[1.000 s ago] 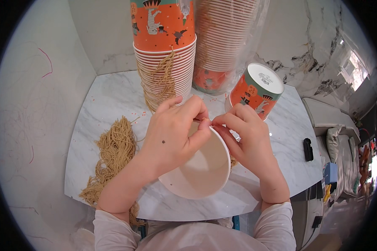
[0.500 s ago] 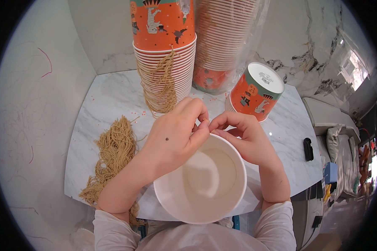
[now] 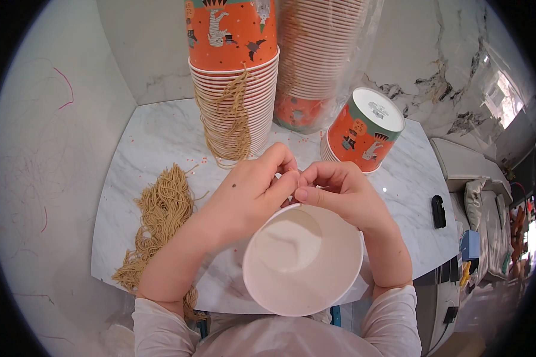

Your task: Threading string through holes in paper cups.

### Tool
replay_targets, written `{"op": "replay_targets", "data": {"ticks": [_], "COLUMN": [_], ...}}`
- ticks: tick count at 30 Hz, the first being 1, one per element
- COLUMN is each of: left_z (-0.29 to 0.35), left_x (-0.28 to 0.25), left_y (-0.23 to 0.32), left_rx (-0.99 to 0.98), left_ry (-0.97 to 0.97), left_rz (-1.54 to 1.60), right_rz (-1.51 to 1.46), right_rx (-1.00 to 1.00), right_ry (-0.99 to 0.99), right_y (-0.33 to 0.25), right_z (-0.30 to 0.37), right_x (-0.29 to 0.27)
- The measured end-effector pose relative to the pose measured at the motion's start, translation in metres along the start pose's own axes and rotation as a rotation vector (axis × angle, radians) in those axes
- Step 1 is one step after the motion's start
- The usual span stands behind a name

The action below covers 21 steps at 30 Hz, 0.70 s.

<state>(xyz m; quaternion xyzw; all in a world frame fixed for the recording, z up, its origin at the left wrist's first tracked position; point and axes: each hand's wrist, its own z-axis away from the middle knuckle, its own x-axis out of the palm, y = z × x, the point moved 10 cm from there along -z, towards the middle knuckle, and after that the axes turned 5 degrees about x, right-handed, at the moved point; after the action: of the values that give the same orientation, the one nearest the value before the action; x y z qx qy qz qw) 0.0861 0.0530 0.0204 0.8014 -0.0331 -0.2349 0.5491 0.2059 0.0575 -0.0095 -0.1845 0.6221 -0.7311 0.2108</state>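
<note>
A large white-lined paper bucket [image 3: 339, 262] sits tilted in front of me, its mouth toward me. At its far rim, my left hand [image 3: 259, 181] is closed in a pinch, fingertips against those of the other hand. My right hand [image 3: 339, 190] is also pinched closed there, its thumb over the rim. What lies between the fingertips is too small and hidden to make out. Left of my left forearm lies a heap of tan cord [image 3: 164, 208]. More tan cord strands [image 3: 235, 122] hang down the side of a tall stack of orange paper buckets [image 3: 232, 44].
Behind stands a second bucket stack [image 3: 321, 53] in clear plastic wrap. An upside-down orange bucket [image 3: 366, 134] is at the right. A small black object [image 3: 438, 212] lies near the right edge of the marbled table [image 3: 417, 238]. Tiny orange bits are scattered near the stacks.
The bucket has shifted right and tilted, showing more of its inner right wall. My pinched hands have moved slightly nearer to me, and the right thumb has come forward.
</note>
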Motion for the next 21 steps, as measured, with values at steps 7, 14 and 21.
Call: {"op": "replay_targets", "data": {"ticks": [7, 14, 21], "left_z": [-0.001, 0.001, 0.006], "left_x": [0.005, -0.001, -0.031], "left_y": [-0.021, -0.023, 0.001], "left_rx": [-0.085, -0.170, 0.009], "left_ry": [-0.076, -0.136, -0.173], "left_rz": [0.180, 0.039, -0.111], "right_rz": [0.093, 0.393, 0.347], "right_rx": [-0.060, -0.182, -0.228], "right_ry": [0.015, 0.099, 0.020], "right_y": [-0.005, -0.017, -0.014], "right_z": [0.001, 0.001, 0.000], "right_x": [-0.001, 0.000, 0.010]}}
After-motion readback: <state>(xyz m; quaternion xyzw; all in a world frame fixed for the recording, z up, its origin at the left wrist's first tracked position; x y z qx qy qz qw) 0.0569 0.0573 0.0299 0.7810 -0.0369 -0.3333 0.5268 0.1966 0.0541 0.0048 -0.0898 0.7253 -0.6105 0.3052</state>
